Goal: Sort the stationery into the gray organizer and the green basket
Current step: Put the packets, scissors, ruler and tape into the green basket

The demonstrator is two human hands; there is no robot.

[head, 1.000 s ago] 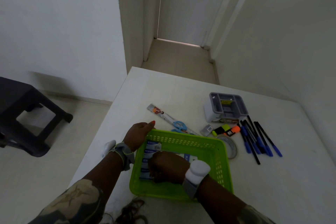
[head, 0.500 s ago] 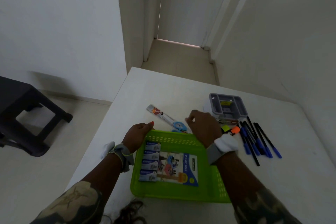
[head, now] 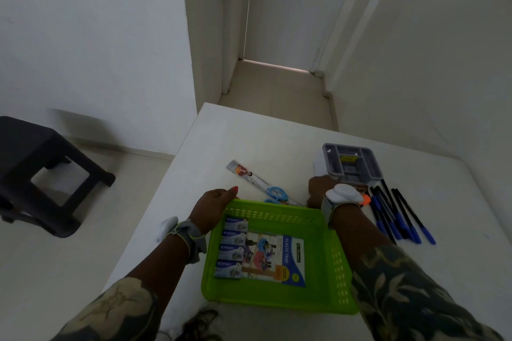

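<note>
The green basket (head: 277,214) sits at the near table edge, with several small blue-and-white boxes (head: 232,249) in a column on its left and a printed label card (head: 279,257) on its floor. My left hand (head: 214,206) grips the basket's far left corner. My right hand (head: 321,192) is past the basket's far rim, just in front of the gray organizer (head: 350,165). Its fingers are curled downward and hidden, so whether it holds anything is unclear. A yellow item (head: 347,158) lies in the organizer.
A clear ruler (head: 248,174) and blue-handled scissors (head: 277,194) lie beyond the basket. Several black and blue pens (head: 399,216) and an orange highlighter (head: 366,199) lie right of my right wrist. A black stool (head: 41,171) stands on the floor to the left.
My right hand left the inside of the basket and moved away and to the right, to the items in front of the organizer. My left hand stayed on the basket's corner.
</note>
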